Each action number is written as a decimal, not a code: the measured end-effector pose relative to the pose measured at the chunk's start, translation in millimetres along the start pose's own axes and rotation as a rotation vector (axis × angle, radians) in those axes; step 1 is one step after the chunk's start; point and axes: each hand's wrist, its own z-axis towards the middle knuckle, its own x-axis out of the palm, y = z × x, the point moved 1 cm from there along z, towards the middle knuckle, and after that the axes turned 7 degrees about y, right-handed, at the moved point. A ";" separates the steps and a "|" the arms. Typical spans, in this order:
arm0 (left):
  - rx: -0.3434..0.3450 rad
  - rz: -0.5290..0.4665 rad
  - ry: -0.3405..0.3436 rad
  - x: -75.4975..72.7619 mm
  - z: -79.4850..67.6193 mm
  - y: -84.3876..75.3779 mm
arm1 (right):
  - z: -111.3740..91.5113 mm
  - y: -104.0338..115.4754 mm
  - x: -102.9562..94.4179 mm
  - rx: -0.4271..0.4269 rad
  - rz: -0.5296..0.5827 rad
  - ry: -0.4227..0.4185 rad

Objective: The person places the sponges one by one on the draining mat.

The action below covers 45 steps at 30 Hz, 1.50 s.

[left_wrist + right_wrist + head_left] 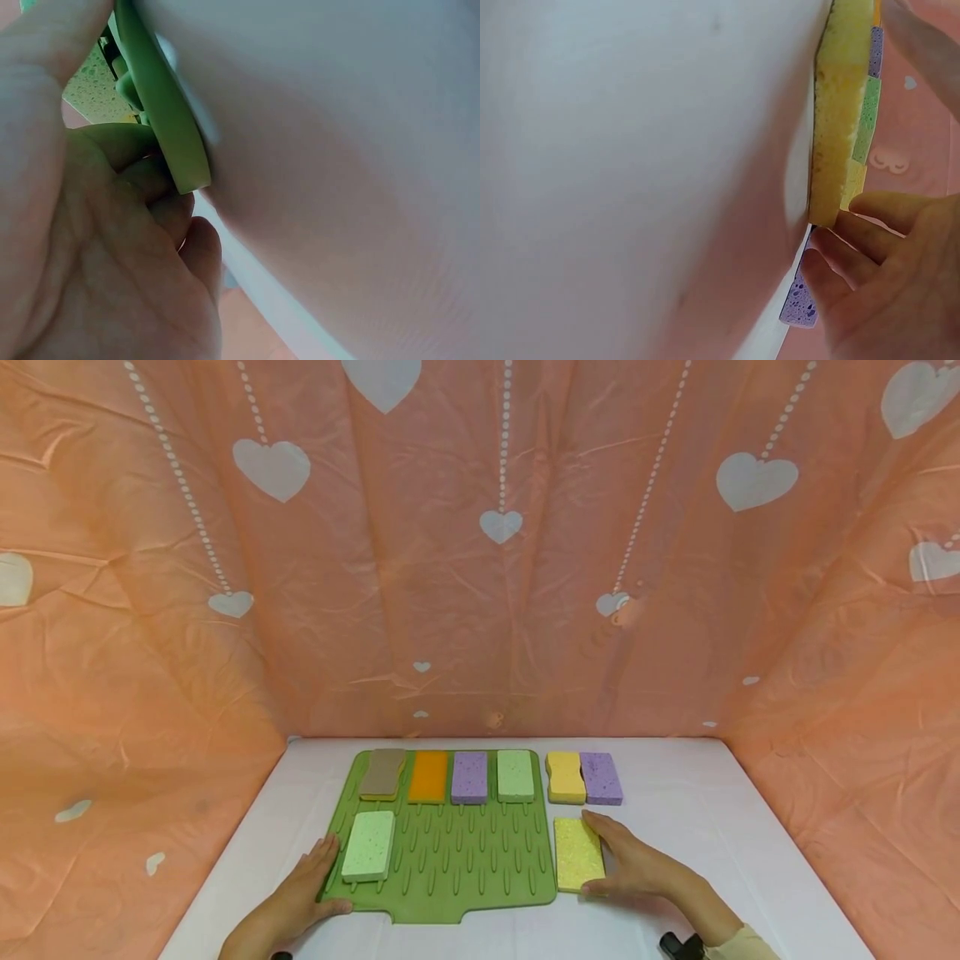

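Note:
A ribbed green mat (pixel 468 893) lies on the white table. My left hand (pixel 300 885) holds its front left corner, fingers along the left side and thumb at the front edge; the left wrist view shows bent fingers against the mat's rim (pixel 180 150). Just right of the mat lies a speckled yellow sponge (pixel 577 853). My right hand (pixel 637 860) spans this sponge, thumb at the near end and fingertips at the far end. A grey patch shows between the sponge and my palm. A light green sponge (pixel 368 846) lies on the mat near my left hand.
Along the mat's back edge sit a grey-topped sponge (pixel 383 773), an orange one (pixel 428 777), a purple one (pixel 469 777) and a light green one (pixel 516 775). Right of the mat, a yellow sponge (pixel 566 777) touches another purple sponge (pixel 602 777). Pink curtains (pixel 495 635) surround the table.

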 end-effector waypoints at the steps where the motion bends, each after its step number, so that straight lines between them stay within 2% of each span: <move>1: -0.006 -0.016 0.002 0.5 0.9 2.4 | -0.4 0.1 -0.7 0.001 -0.006 0.004; 4: 0.018 -0.048 -0.017 4.0 2.3 11.0 | -1.8 0.1 -1.6 -0.003 -0.020 0.010; 12: 0.105 -0.058 -0.046 9.5 2.1 20.6 | -5.2 1.4 -2.1 0.003 -0.007 0.041; 13: 0.087 -0.061 -0.043 9.6 2.5 21.1 | -5.2 1.6 -1.8 0.008 -0.003 0.048; 20: 0.110 -0.065 -0.051 9.3 -1.0 15.9 | -5.0 2.0 -0.6 0.000 -0.010 0.052; 30: 0.034 -0.056 -0.012 1.9 -1.0 4.1 | -6.2 1.0 -0.6 -0.021 -0.059 0.011; 34: 0.022 -0.026 -0.016 3.7 1.6 9.4 | -7.1 1.0 -1.7 -0.021 -0.050 0.003; 39: 0.063 -0.016 -0.043 5.4 3.3 16.1 | -7.6 0.8 -5.2 -0.022 -0.052 -0.018; 43: 0.047 -0.031 -0.038 5.5 4.1 17.1 | -7.2 1.6 -6.6 -0.045 -0.070 -0.040; 45: 0.068 -0.042 -0.043 6.0 3.7 16.6 | -6.6 2.9 -7.0 -0.056 -0.072 -0.043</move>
